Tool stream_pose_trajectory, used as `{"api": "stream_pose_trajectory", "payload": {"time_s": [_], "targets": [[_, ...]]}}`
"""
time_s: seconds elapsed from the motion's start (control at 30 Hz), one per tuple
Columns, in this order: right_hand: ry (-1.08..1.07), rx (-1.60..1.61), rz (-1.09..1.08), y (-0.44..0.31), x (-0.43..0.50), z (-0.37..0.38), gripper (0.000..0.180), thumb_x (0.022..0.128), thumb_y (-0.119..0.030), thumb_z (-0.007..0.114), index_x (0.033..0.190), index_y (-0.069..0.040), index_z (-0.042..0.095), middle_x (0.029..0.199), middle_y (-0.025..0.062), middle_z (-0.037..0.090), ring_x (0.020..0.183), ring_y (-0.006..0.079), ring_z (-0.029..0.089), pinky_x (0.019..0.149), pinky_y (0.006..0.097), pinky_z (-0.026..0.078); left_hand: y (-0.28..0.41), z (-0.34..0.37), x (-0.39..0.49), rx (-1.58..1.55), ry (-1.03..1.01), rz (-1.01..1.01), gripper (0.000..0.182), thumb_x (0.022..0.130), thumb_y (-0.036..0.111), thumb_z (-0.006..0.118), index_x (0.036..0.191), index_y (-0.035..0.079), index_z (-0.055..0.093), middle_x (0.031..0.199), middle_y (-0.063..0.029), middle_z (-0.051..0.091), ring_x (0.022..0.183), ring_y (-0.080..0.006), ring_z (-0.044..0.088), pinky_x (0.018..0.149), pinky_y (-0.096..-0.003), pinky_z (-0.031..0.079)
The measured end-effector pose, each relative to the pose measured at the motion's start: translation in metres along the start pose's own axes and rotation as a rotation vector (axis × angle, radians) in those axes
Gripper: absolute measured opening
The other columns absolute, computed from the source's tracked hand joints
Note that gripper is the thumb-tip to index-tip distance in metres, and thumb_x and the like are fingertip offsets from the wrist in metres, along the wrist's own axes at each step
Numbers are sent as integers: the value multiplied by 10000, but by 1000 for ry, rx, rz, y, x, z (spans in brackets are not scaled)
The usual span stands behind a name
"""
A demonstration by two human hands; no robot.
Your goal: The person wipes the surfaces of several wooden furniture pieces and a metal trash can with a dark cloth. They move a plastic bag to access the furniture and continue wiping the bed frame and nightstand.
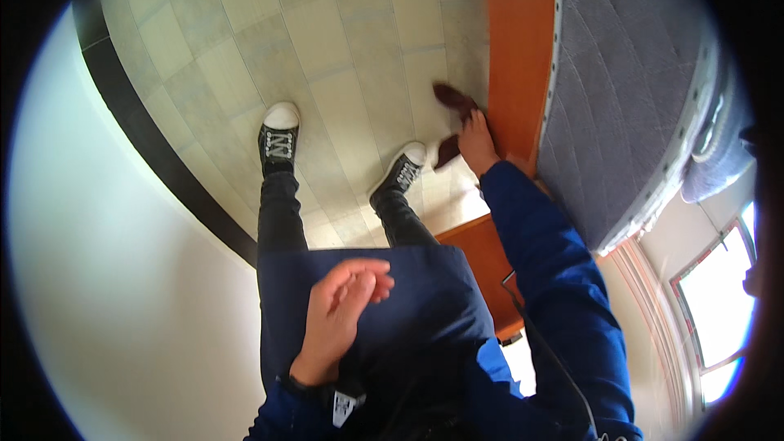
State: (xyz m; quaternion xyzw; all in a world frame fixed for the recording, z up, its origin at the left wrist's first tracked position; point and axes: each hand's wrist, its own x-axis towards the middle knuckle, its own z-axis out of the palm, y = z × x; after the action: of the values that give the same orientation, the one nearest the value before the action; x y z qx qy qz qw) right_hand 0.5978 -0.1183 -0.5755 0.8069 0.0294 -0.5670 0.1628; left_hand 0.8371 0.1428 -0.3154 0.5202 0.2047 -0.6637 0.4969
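Observation:
My right hand (476, 139) reaches down beside the wooden bed frame, low over the floor. It grips a dark brown item (452, 97) that looks like footwear. A second dark brown piece (447, 152) shows below the fingers; both are blurred, and where they join is hidden by the hand. My left hand (343, 312) hangs in front of my dark blue jacket (416, 294), loosely curled with a gap inside, and nothing shows in it.
On the right stands a bed with an orange-brown frame (520, 43) and a grey-purple mattress (618, 92). My feet in black sneakers (279, 141) stand on the tiled floor (343, 73). A white wall (135, 257) with black skirting (159, 153) borders the left. A cable (551, 349) hangs along my right sleeve.

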Motion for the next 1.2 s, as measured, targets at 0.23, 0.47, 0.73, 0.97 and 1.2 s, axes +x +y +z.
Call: {"api": "stream_pose_trajectory", "payload": {"time_s": [0.23, 0.47, 0.73, 0.97, 1.2], "targets": [[-224, -471, -188, -29, 20, 46, 474, 938, -264, 455, 1387, -123, 397, 1478, 109, 291, 1367, 370, 214, 1111, 533, 93, 13, -4, -10, -11, 38, 10, 222, 950, 138, 488, 1067, -16, 597, 909, -104, 646, 806, -143, 605, 761, -257, 484], [-288, -13, -418, -35, -53, 69, 233, 864, -189, 543, 1041, -108, 672, 1081, 64, 629, 1050, 264, 542, 969, 414, 326, 5, -4, -6, -11, -43, 8, 220, 953, 146, 489, 1065, -10, 594, 906, -90, 636, 812, -126, 596, 769, -247, 478], [-199, 355, -614, -22, -121, 27, 165, 822, -154, 529, 871, -81, 668, 923, 103, 642, 862, 245, 608, 760, 368, 481, -15, -16, -1, -113, -74, 53, 234, 958, 168, 490, 1075, -10, 588, 887, -70, 633, 790, -106, 579, 745, -235, 470], [-241, 51, -534, 18, -100, 0, 289, 817, -174, 544, 1060, -94, 677, 1029, 79, 597, 962, 284, 500, 856, 419, 391, -11, -19, 2, -185, -70, 85, 242, 953, 193, 507, 1063, -2, 599, 864, -64, 636, 764, -101, 574, 727, -230, 462], [569, -136, 219, 223, 32, -207, 164, 768, -139, 543, 886, -43, 603, 873, 129, 547, 889, 277, 516, 786, 400, 430, -1, -17, 9, -190, -58, 140, 272, 947, 251, 527, 1042, 10, 609, 840, -57, 632, 741, -97, 570, 701, -221, 457]]}}
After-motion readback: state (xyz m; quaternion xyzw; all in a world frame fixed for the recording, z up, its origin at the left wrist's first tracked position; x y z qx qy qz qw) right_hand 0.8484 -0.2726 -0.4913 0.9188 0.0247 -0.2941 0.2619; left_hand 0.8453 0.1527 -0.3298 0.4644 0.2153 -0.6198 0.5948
